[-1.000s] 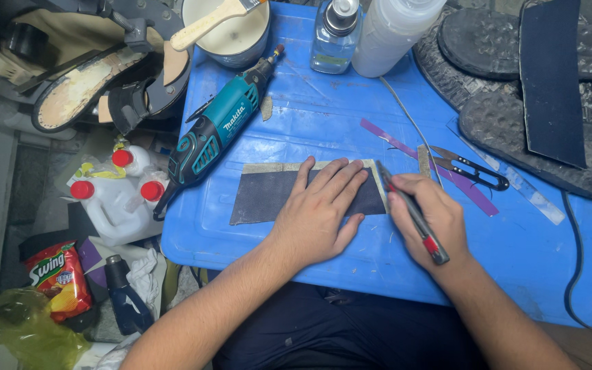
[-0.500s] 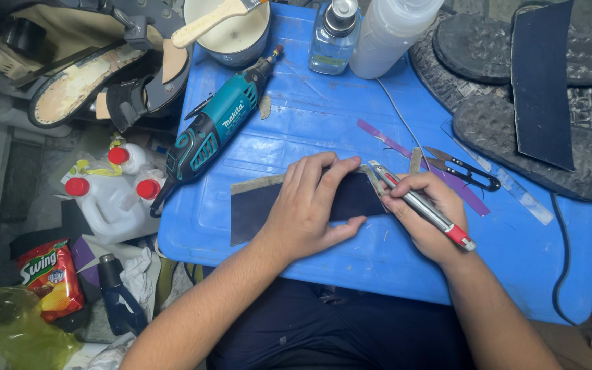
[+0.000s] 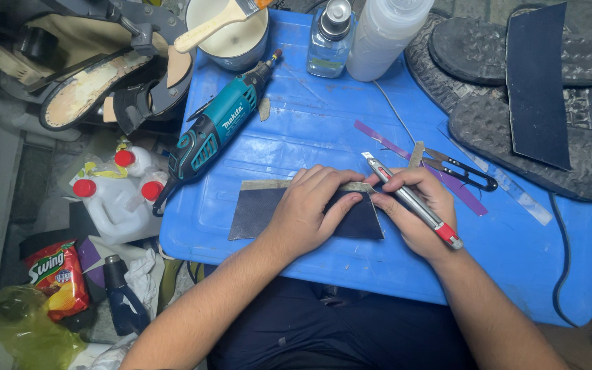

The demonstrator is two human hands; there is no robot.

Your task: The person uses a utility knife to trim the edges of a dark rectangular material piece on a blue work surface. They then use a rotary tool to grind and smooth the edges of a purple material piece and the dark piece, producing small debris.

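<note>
On the blue lid (image 3: pixel 323 130), near its front edge, your left hand (image 3: pixel 306 216) lies flat on the dark sheet (image 3: pixel 258 212), fingers spread and pressing down. Likely that pins the sheet so it can't slide under the blade.

Right of the sheet's right edge, your right hand (image 3: pixel 416 205) is closed around the knife (image 3: pixel 409 199), pinching it like a pen. Blade tip points up and left, away from you, near the sheet's top right corner. Red butt end sticks out past the heel of your hand. Whether the tip touches the sheet: can't tell, your fingers cover it.

A pale strip runs along the sheet's top edge, partly under your left fingertips. Your left index reaches toward the knife hand, so both hands meet at that corner, probably to steady the spot being worked.

Behind the sheet, toward the far left of the lid:
- teal rotary tool (image 3: pixel 217 130), lying diagonal, nose toward the cup
- cup (image 3: pixel 231 38) with a brush (image 3: pixel 217 20) resting across it
- clear bottle (image 3: pixel 329 34) and white bottle (image 3: pixel 388 31) at the far edge

Right of the sheet:
- purple strip (image 3: pixel 471 202) and black snips (image 3: pixel 464 175) just beyond your right hand
- clear ruler (image 3: pixel 515 195) further right
- rubber soles (image 3: pixel 536 133) at the lid's right side, a dark strip (image 3: pixel 536 82) laid on them

Left of the lid, off it: white jugs (image 3: pixel 114 195) with red caps, snack bag (image 3: pixel 56 274) lower down.
</note>
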